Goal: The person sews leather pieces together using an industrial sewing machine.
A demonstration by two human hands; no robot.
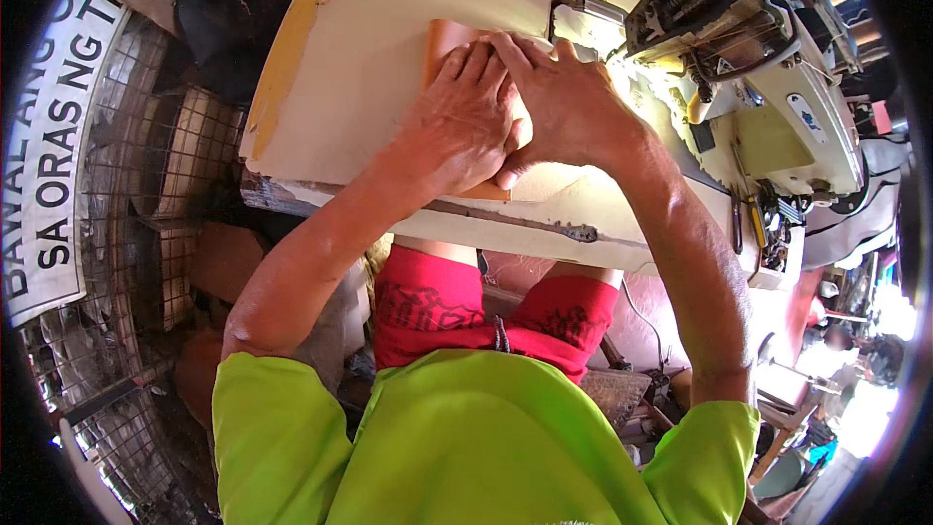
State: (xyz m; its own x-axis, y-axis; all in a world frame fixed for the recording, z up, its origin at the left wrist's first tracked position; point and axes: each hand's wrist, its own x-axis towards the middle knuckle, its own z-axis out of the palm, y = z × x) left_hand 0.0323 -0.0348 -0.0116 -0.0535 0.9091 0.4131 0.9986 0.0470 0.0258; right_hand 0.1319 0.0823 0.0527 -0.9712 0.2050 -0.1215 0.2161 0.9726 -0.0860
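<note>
Two bare hands of yours meet over one orange-brown sheet, with much around them cut off. At your far left, a white sign with dark lettering (58, 165) runs past the rim of the view, beside a wire mesh (112, 233) whose contents are too dim to make out. Next comes the pale counter (335, 73), its edge chipped. The orange-brown sheet (447, 36) lies on it in front of you; only its upper left corner and a strip at the near edge show, the middle being covered. Your left hand (455, 122) is laid flat on the sheet, fingers extended and close together, grasping nothing visible. Your right hand (569, 102) meets it, thumb and forefinger spread apart; its other fingers are partly hidden, so you cannot tell whether it grips the sheet. Further right stands the sewing machine (792, 122), its needle area lost in glare and shadow. Hand tools (756, 222) lie near it, partly overlapping, and the clutter beyond blurs into bright light.
</note>
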